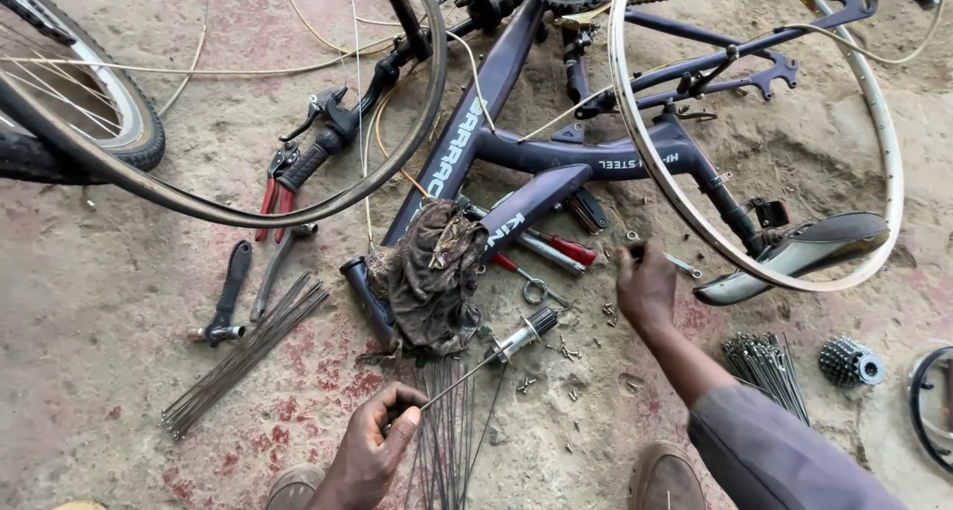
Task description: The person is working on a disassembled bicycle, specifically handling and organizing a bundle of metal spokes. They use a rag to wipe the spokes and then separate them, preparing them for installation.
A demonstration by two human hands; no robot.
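- Your left hand [372, 448] is closed in a pinch on a thin metal spoke [459, 378]: thumb and fingers curl round its near end, low in the view between your two shoes.
- The spoke is a straight, slender grey wire. It slants up and to the right from your fingers toward a wheel hub [524, 333].
- The hub is a short silvery cylinder with a dark ribbed end, lying on the sandy ground just right of a crumpled brown rag [432, 272].
- Under your left hand a bundle of loose spokes [447, 440] fans out on the ground, dark and thin.
- Your right hand [645, 287] reaches forward, knuckles up, fingers folded round something small at the tips. What it is cannot be made out.
- That hand sits at the lower edge of a bare silver rim [886, 152], which leans over a dark purple bicycle frame [496, 83] laid on its side.
- Small nuts and screws [566, 356] are scattered in the dirt between the hub and your right hand.
- A red-handled screwdriver [568, 249] lies just beyond them, against the frame.
- Left of the rag lie another long bundle of spokes [248, 351], a black-handled tool [226, 296] and red-handled pliers [273, 197].
- To your right sit a third spoke bundle [766, 366] and a toothed sprocket cluster [849, 361].
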